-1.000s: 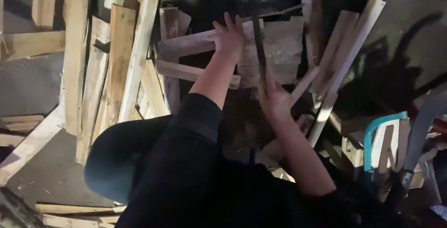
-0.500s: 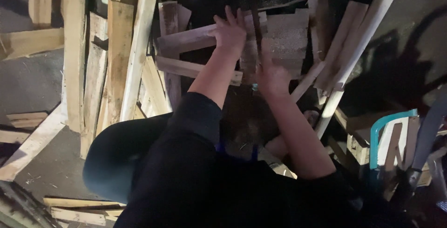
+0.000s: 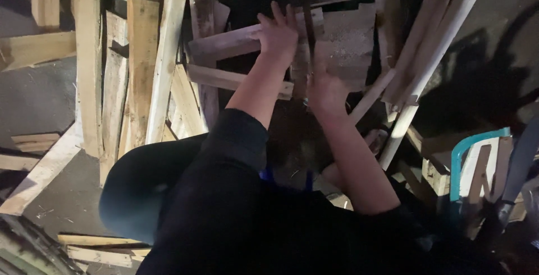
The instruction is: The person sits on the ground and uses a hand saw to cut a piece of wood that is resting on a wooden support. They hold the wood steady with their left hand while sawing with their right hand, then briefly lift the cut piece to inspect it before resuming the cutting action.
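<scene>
Head view: your left hand (image 3: 279, 35) spread flat, bracing grey plank (image 3: 230, 42); right hand (image 3: 324, 87) open just beside upright dark strip (image 3: 307, 25), steadying; grip unclear.

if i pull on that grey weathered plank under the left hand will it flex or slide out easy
The grey weathered plank would probably stay stiff: it looks thick and straight. It likely won't slide freely, since it lies crossed among other pale wooden slats in the heap and the left hand rests on its end. Its rough, worn face suggests good grip, though perhaps splinters.

a thin dark strip (image 3: 307, 28) stands upright against a grey weathered plank (image 3: 348, 39).
</scene>
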